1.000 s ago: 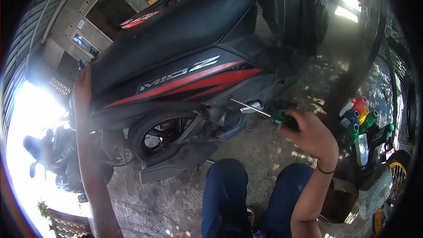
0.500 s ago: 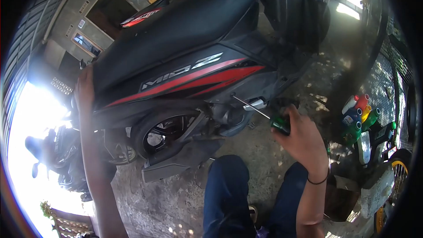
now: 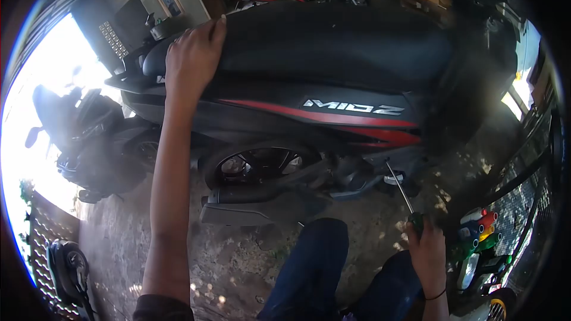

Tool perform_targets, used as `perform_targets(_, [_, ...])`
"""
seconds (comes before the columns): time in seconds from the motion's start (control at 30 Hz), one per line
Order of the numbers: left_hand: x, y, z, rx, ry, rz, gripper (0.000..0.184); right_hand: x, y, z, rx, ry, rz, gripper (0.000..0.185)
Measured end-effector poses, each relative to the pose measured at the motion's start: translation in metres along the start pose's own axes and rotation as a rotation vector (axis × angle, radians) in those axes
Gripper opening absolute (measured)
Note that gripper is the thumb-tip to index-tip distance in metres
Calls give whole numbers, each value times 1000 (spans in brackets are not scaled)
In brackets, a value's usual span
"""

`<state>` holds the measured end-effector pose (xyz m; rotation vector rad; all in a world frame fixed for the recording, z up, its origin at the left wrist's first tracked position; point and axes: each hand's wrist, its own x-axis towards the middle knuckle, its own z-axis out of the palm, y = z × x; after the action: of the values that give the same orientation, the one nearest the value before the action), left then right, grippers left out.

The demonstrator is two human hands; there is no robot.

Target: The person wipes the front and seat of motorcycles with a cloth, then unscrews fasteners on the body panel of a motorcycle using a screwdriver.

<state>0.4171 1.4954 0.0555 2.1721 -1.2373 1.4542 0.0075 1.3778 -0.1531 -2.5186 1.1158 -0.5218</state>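
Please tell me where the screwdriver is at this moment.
In the head view, the screwdriver is right of centre, in the right hand, its tip at the scooter, below the silver lettering.

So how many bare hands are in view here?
2: the left hand on the rear end of the long black seat, the right hand holding the green-handled metal screwdriver.

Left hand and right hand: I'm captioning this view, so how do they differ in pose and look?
The left hand rests on the black seat; the right hand grips a screwdriver. The left hand is higher in view, the right hand lower, by a knee. The right hand has a dark band at its wrist; the left hand shows none. Both are bare.
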Motion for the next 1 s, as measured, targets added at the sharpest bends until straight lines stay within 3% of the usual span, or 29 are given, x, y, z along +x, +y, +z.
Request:
perform_targets(0.1, [-1,0,-2,-56,11,-5,36,-3,-4,4,-4,58,-55,26])
perform_targets(0.2, [-1,-3,1,85,-44,13,31,-2,-5,10,-26,127,-71,24])
perform_targets(0.23, [-3,1,-4,186,-113,79,26,-3,-4,7,14,92,-75,23])
perform_targets(0.3, [-9,-14,6,316,27,300,27,6,-3,-1,97,37,-85,23])
perform_targets(0.4, [-5,-16,6,307,-80,217,32,5,0,1,229,-35,82,23])
perform_targets(0.5, [-6,-21,12,338,12,292,33,16,6,-10,609,-385,424,25])
perform_targets(0.63, [-6,-27,19,294,64,309,42,14,16,-10,957,-505,557,33])
perform_targets(0.67, [-4,-28,21,325,-35,240,47,14,21,-8,989,-553,520,38])
perform_targets(0.8, [-2,-26,17,381,-75,268,40,10,33,-2,1109,-584,483,41])
perform_targets(1.0, [5,-11,2,346,-294,112,36,-4,45,26,1089,-462,400,39])
